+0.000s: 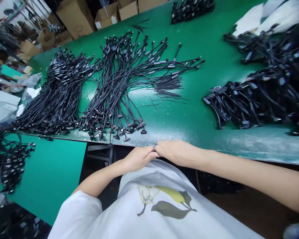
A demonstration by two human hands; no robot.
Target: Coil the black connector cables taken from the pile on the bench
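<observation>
My left hand (139, 157) and my right hand (174, 152) meet fingertip to fingertip just below the near edge of the green table (201, 113). Both are curled closed; whatever they hold is hidden. On the table just beyond them lies a fanned bundle of short black cables (122, 83) with flat connectors at the near ends. A second bundle of black cables (57, 96) lies left of it. A tangled heap of black cables (261, 96) sits to the right.
A few thin black ties (164, 89) lie loose mid-table. Another cable pile (191, 9) sits at the far edge, white bags (269, 15) at the far right. Cardboard boxes (76, 16) stand behind the table. More cables (11, 162) hang at the lower left.
</observation>
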